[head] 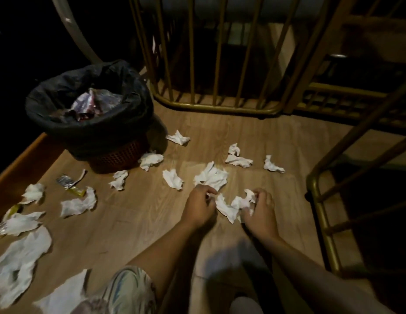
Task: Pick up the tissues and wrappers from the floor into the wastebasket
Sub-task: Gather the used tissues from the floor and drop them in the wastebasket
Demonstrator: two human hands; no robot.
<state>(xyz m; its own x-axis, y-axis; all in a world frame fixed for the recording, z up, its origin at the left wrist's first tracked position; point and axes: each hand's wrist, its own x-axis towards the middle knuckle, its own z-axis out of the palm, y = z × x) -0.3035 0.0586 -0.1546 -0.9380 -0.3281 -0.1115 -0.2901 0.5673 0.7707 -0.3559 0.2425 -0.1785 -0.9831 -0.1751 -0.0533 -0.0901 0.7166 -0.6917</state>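
Several crumpled white tissues lie scattered on the wooden floor (138, 214). My left hand (198, 206) is curled on the floor, its fingers pinching one end of a crumpled tissue (227, 206). My right hand (259, 209) is closed on the other end of that white clump. Just beyond my hands lies a bigger tissue (212, 176). The wastebasket (88, 116), a red mesh bin lined with a black bag and holding some trash, stands at the left rear. A silver wrapper (64, 179) and a yellow wrapper (76, 191) lie left of it.
A gold metal railing (211, 105) closes off the back. Another gold metal frame (319, 207) stands close on the right. A wooden ledge (18, 164) borders the floor on the left. Large flat tissues (18, 261) and my knee (127, 288) are at the near left.
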